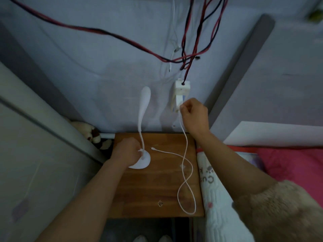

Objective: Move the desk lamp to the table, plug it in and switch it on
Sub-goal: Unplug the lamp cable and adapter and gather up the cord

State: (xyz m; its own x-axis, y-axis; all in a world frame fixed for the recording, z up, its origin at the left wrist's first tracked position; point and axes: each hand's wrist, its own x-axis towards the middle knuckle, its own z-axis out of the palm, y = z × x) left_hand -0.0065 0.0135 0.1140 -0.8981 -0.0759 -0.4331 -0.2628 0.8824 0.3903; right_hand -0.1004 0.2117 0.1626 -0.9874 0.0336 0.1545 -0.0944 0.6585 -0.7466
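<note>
While the desk lamp (142,137) stands on the wooden table (157,189) near its back left corner, its round white base is touched by the left hand (126,151), whose fingers are curled at the foot of the thin neck; something small and white is pinched there, though what it is cannot be made out. By the right hand (194,114), raised against the wall, the end of the white cable (186,172) is pinched between thumb and fingertips, right at the white socket box (180,95); the plug itself is hidden by the fingers, so whether it is seated cannot be told. From that grip the cable is seen hanging down and looping over the table, its free small connector lying just beside the lamp base, apart from it. Red and black wires (190,49) are seen entering the box from above. A plush toy (90,131) is partly hidden behind the table's left edge, and the lamp head is seen unlit
</note>
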